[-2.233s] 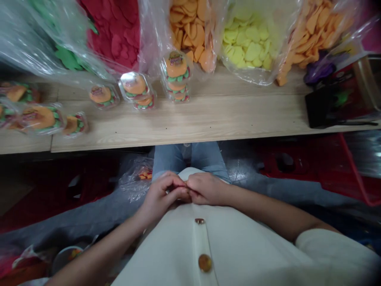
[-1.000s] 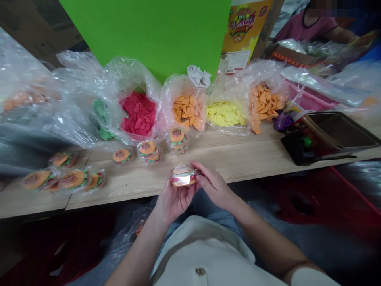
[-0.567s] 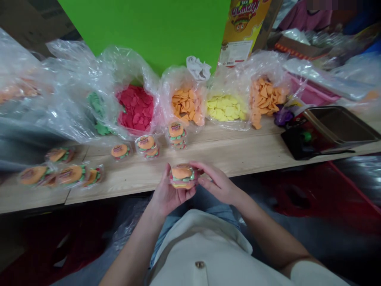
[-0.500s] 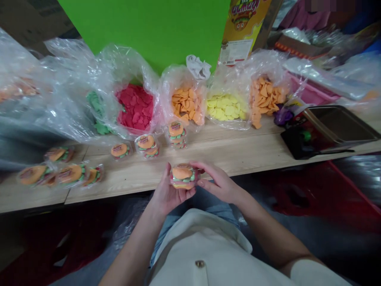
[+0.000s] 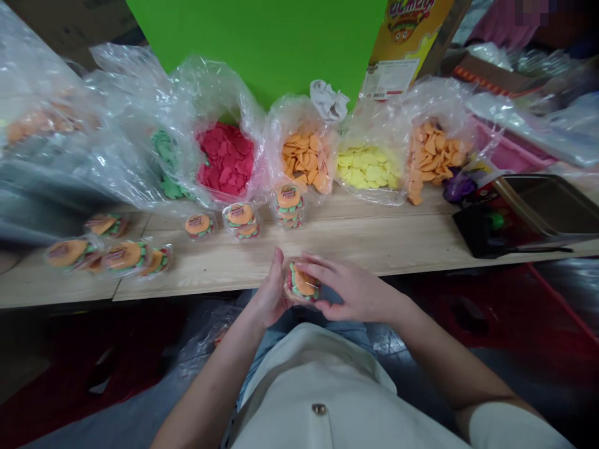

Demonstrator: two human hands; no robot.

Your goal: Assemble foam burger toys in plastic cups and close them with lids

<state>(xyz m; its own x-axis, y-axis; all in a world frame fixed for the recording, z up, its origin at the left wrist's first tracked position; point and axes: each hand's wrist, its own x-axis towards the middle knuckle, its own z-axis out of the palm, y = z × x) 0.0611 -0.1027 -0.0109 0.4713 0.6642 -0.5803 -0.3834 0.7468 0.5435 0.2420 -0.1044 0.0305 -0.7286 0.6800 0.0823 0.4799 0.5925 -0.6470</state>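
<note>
Between my two hands, just off the table's front edge, is a burger-shaped piece [image 5: 303, 282] in clear wrap, with an orange top and green and red layers. It is tilted. My left hand [image 5: 270, 292] holds it from the left, thumb pointing up. My right hand [image 5: 349, 288] grips its right side, with fingers over the top. Behind them on the table stand a stack of wrapped burgers [image 5: 289, 206], a second group [image 5: 241, 219] and a single wrapped burger [image 5: 199, 226]. Several more wrapped burgers [image 5: 124, 256] lie at the left.
Open plastic bags along the back hold green pieces [image 5: 166, 156], red pieces [image 5: 226, 159], orange pieces [image 5: 305, 156] and yellow pieces [image 5: 369, 167]. More orange pieces [image 5: 435, 153] are further right. A tray [image 5: 552, 202] and a black object [image 5: 477, 227] lie at the right, below a green panel [image 5: 262, 43].
The burger in my hands has turned from upright to tilted, and my right hand's fingers have moved over its top. The whole view has shifted slightly.
</note>
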